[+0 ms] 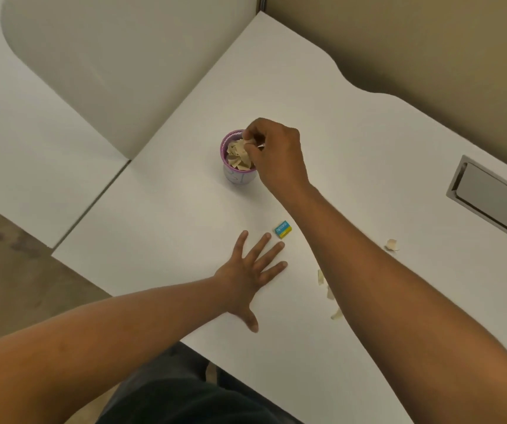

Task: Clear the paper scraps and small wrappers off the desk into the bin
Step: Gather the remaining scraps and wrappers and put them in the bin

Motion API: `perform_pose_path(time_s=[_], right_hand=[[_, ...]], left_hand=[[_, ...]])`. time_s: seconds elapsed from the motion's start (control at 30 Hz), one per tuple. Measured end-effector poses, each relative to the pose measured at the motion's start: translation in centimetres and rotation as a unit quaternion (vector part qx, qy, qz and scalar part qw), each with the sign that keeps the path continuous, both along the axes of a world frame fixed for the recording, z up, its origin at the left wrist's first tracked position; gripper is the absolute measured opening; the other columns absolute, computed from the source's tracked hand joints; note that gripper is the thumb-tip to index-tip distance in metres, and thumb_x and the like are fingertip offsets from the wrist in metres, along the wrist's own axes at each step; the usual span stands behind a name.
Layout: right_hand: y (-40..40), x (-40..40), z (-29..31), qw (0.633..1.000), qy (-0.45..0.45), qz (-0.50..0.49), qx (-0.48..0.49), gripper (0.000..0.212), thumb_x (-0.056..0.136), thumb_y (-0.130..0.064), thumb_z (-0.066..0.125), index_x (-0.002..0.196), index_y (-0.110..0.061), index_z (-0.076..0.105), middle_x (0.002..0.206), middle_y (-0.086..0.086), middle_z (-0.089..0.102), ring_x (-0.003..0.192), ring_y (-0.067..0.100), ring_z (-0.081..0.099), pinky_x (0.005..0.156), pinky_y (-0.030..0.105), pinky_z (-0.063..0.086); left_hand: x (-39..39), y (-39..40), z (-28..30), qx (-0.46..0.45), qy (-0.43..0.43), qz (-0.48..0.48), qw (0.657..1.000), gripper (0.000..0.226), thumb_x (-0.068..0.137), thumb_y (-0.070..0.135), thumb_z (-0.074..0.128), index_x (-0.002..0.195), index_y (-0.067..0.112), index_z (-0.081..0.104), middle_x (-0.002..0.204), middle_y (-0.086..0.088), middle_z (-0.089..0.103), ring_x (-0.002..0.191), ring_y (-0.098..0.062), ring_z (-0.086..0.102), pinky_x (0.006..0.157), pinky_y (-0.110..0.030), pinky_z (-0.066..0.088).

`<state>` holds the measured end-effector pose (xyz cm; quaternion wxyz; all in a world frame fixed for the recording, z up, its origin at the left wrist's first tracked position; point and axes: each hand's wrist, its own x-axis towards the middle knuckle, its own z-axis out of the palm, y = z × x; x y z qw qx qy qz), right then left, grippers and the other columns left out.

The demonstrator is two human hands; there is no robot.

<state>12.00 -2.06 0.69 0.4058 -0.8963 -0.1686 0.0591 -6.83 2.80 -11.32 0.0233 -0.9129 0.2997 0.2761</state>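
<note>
A small purple-rimmed cup (228,175) serving as the bin stands mid-desk, filled with beige paper scraps (239,157). My right hand (276,151) hovers over its right rim, fingertips pinched on a scrap right above the cup. My left hand (250,273) lies flat on the desk with fingers spread, holding nothing. A small blue and yellow wrapper (283,229) lies just beyond my left fingertips. One curled scrap (391,244) sits to the right of my right forearm. A few more scraps (321,276) lie along the forearm's left side, partly hidden by it.
The white desk (160,221) has a wavy far edge and a near-left edge above the floor. A grey metal cable hatch (491,200) is set into the desk at the right. A white partition panel (102,75) stands at the left rear.
</note>
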Motion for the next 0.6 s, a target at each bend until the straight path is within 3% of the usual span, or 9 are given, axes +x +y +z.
perform_pose_path(time_s=[0.13, 0.3, 0.43, 0.6], right_hand=[[1.3, 1.7, -1.7, 0.995, -0.005, 0.052, -0.081, 0.011, 0.087, -0.009, 0.061, 0.097, -0.014, 0.063, 0.088, 0.005, 0.070, 0.081, 0.028, 0.066, 0.070, 0.044, 0.059], [1.9, 2.4, -3.3, 0.975, -0.024, 0.114, -0.187, 0.015, 0.083, -0.008, 0.061, 0.087, -0.013, 0.075, 0.086, 0.008, 0.074, 0.084, 0.029, 0.065, 0.073, 0.039, 0.055], [2.2, 2.5, -3.6, 0.956, -0.014, 0.152, -0.249, 0.019, 0.085, -0.010, 0.063, 0.097, -0.015, 0.076, 0.094, 0.010, 0.070, 0.082, 0.027, 0.063, 0.074, 0.036, 0.056], [2.8, 2.5, -2.9, 0.920, -0.006, 0.195, -0.339, 0.018, 0.080, -0.001, 0.057, 0.088, -0.009, 0.071, 0.080, 0.004, 0.053, 0.071, 0.025, 0.049, 0.062, 0.028, 0.037]], left_hand=[[0.1, -0.1, 0.0, 0.005, 0.003, 0.009, 1.000, 0.146, 0.057, 0.103, 0.044, 0.155, 0.024, -0.029, 0.158, -0.013, -0.045, 0.142, -0.044, -0.043, 0.110, -0.077, -0.012], [0.0, 0.0, 0.0, 0.011, -0.002, 0.009, 1.000, 0.146, 0.057, 0.103, 0.044, 0.155, 0.023, -0.029, 0.158, -0.013, -0.044, 0.142, -0.045, -0.043, 0.110, -0.076, -0.010], [0.0, 0.0, 0.1, 0.014, -0.004, 0.009, 1.000, 0.146, 0.058, 0.103, 0.044, 0.156, 0.023, -0.028, 0.158, -0.013, -0.045, 0.142, -0.045, -0.043, 0.110, -0.076, -0.010], [0.1, 0.0, 0.1, 0.015, 0.001, 0.007, 1.000, 0.144, 0.060, 0.102, 0.044, 0.155, 0.023, -0.029, 0.157, -0.014, -0.046, 0.142, -0.046, -0.043, 0.110, -0.077, -0.012]])
